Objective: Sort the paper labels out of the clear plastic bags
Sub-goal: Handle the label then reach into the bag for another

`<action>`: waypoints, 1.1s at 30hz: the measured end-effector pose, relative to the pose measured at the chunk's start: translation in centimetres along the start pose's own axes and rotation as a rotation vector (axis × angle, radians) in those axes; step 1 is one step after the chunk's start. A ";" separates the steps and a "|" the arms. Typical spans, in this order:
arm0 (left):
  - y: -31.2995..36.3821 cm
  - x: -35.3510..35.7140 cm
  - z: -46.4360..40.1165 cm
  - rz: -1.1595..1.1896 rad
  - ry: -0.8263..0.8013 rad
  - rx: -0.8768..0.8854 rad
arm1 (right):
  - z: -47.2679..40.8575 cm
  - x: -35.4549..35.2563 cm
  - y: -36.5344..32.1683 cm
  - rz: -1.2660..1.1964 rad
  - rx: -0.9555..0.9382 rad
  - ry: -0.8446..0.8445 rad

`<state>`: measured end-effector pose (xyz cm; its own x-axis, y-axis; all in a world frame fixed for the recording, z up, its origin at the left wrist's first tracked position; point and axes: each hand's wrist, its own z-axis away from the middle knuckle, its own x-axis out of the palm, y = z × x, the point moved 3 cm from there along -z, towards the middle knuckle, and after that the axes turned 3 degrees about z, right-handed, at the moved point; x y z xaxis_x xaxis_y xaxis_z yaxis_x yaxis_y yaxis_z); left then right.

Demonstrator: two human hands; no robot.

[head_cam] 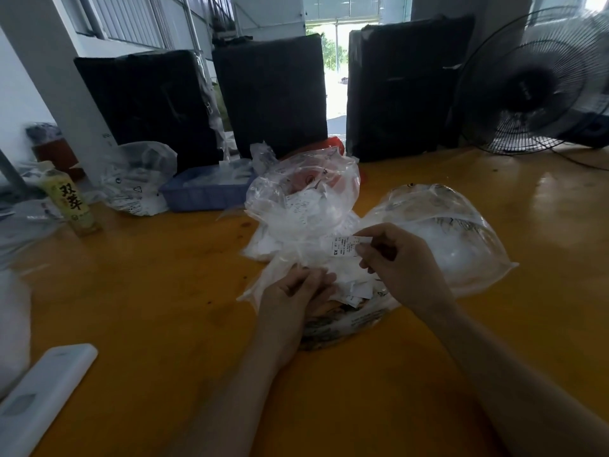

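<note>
Grip: right hand point(398, 262) pinches paper label point(346, 246) marked XS by its end, fingers curled.
Support: left hand point(296, 291) just below-left, fingers curled on clear plastic bag point(290, 275), pinning it.
Under grip: loose labels point(356, 288) on bag.
Beyond: puffed bags point(306, 192), blue tray point(204, 194) far left.
Tip: likely lift label straight up, keep bag pinned.

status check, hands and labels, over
Right hand pinches white XS paper label. Left hand grips crumpled clear plastic bag. Nothing in the way.
</note>
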<state>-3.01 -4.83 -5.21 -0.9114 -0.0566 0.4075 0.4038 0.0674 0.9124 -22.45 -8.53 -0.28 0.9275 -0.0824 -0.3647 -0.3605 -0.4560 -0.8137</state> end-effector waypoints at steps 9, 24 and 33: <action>-0.3 -0.2 -0.1 -0.053 -0.055 0.005 | 0.4 0.1 -0.7 0.233 -0.123 -0.023; 0.1 -0.2 0.4 -0.299 -0.068 0.079 | 0.6 0.3 -1.9 0.379 -0.283 -0.019; -0.2 -0.4 0.0 -0.234 -0.010 0.050 | 0.4 0.2 -1.5 0.390 -0.292 -0.092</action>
<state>-2.72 -4.78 -5.59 -0.9806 -0.0664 0.1843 0.1769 0.1031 0.9788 -21.75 -7.55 0.66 0.7115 -0.2240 -0.6660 -0.6241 -0.6370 -0.4524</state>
